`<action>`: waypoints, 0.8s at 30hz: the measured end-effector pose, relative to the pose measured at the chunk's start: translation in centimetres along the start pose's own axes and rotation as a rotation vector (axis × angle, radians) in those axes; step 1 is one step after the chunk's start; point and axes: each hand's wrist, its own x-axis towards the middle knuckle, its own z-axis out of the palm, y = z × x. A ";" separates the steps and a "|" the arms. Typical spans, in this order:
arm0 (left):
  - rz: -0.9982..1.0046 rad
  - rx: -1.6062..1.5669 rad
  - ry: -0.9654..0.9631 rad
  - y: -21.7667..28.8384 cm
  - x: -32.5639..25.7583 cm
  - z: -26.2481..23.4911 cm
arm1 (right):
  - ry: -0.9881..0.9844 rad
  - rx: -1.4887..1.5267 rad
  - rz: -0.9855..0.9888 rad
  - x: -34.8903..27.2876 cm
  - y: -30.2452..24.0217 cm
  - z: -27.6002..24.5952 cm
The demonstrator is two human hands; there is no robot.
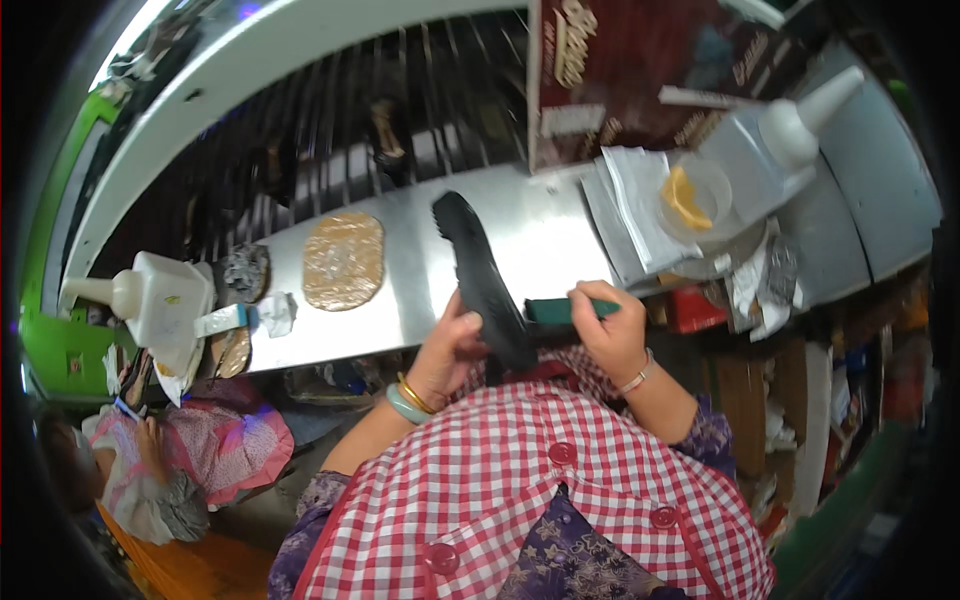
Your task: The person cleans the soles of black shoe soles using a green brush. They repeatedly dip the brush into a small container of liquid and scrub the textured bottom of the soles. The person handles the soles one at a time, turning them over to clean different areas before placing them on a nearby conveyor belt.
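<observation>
My left hand (447, 352) is closed round the lower part of a black shoe (478, 270), which stands tilted with one end pointing away from me. A toothed edge shows along the shoe's far left side. In my right hand (612, 330) is a short dark green strip (548, 311), gripped between thumb and fingers. Its free end points left and lies close to the shoe; whether the two touch I cannot tell. Beyond my left hand, a flat tan pad wrapped in clear film (343, 262) lies on the shiny metal bench (410, 250).
A white squeeze bottle (165, 300) and a grey crumpled lump (246, 272) are at the left. Right are a clear cup with something yellow (700, 200), another nozzle bottle (785, 140) and a maroon box (620, 80). Another person (180, 450) sits at the lower left.
</observation>
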 end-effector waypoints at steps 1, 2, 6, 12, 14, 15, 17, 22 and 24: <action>0.021 -0.021 -0.007 0.1 0.0 0.0 | 0.086 0.053 0.066 -0.1 0.2 -0.5; 0.044 -0.045 -0.021 0.3 0.0 0.0 | 0.168 0.105 0.130 0.0 0.3 -1.0; 0.061 -0.031 -0.189 2.8 -0.8 0.4 | 0.524 0.207 0.049 0.7 0.4 -2.7; 0.393 0.015 -0.464 10.4 -3.1 2.9 | 0.578 0.292 -0.016 1.2 1.8 -1.4; 0.584 -0.140 -0.557 14.7 -2.0 6.4 | 0.548 0.296 -0.039 1.7 1.3 -0.8; 0.679 -0.114 -0.659 17.8 -1.0 7.7 | 0.542 0.303 -0.041 1.7 0.8 -0.6; 0.653 -0.258 -0.526 24.1 2.7 10.2 | 0.508 0.364 -0.024 2.1 0.3 0.3; 0.514 -0.294 -0.233 18.7 7.0 10.8 | 0.373 0.148 -0.159 2.2 1.9 2.0; 0.372 -0.142 -0.204 11.3 7.9 6.8 | 0.340 0.031 -0.190 1.5 3.1 3.0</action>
